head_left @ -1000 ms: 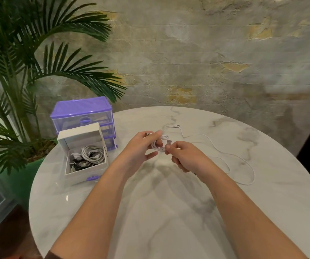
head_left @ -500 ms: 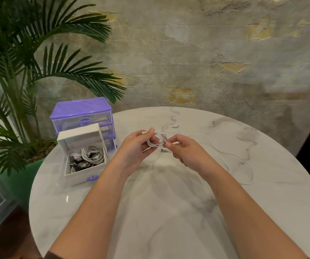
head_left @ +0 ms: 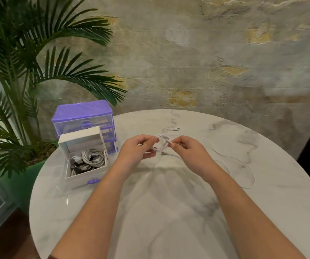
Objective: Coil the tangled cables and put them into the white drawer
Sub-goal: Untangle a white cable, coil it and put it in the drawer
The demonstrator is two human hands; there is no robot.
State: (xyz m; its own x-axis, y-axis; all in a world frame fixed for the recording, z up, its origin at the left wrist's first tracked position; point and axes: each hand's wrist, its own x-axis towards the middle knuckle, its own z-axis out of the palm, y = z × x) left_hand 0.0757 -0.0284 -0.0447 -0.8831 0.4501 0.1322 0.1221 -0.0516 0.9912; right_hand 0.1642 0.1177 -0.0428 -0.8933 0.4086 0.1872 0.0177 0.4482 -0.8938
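Observation:
A small coil of white cable [head_left: 162,143] hangs above the middle of the round marble table [head_left: 169,212]. My left hand [head_left: 137,150] pinches the coil's left side. My right hand [head_left: 186,149] pinches its right side between thumb and forefinger. A second white cable [head_left: 243,165] lies loose on the table to the right, with its plug end [head_left: 172,129] behind the coil. The white drawer [head_left: 86,156] stands pulled out at the left and holds several coiled white and dark cables [head_left: 88,158].
A purple drawer unit [head_left: 83,116] stands behind the white drawer at the table's left edge. A palm plant [head_left: 19,81] in a green pot [head_left: 19,182] rises beyond that edge. A rough plaster wall [head_left: 206,53] is behind the table.
Both hands have lifted slightly and turned the coil, which now shows as an open ring between them. The loose cable on the right has barely shifted.

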